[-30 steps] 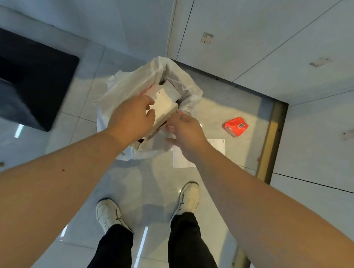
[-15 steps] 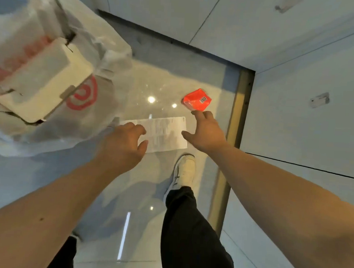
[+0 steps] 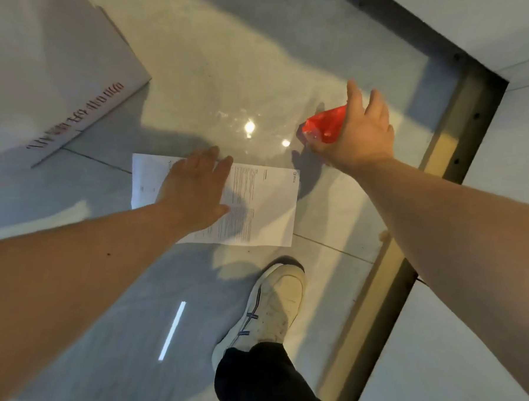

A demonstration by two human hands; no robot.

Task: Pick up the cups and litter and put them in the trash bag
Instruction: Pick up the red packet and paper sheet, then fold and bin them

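A white printed paper sheet (image 3: 256,206) lies flat on the shiny tiled floor. My left hand (image 3: 196,187) rests spread on the sheet's left half, fingers apart, holding nothing. A crumpled red packet (image 3: 322,125) lies on the floor to the right. My right hand (image 3: 360,128) covers the packet's right side with fingers extended and thumb under its near edge; whether it grips the packet is unclear. The white trash bag, with a white box (image 3: 49,66) showing red print, fills the top left corner.
A dark metal threshold strip (image 3: 463,125) runs along the right, with pale wall panels beyond it. My white sneaker (image 3: 270,305) and dark trouser leg stand just below the paper.
Both hands left the trash bag and dropped to the floor. The left hand came down onto the paper sheet and the right hand reached the red packet. The view moved closer to the floor.
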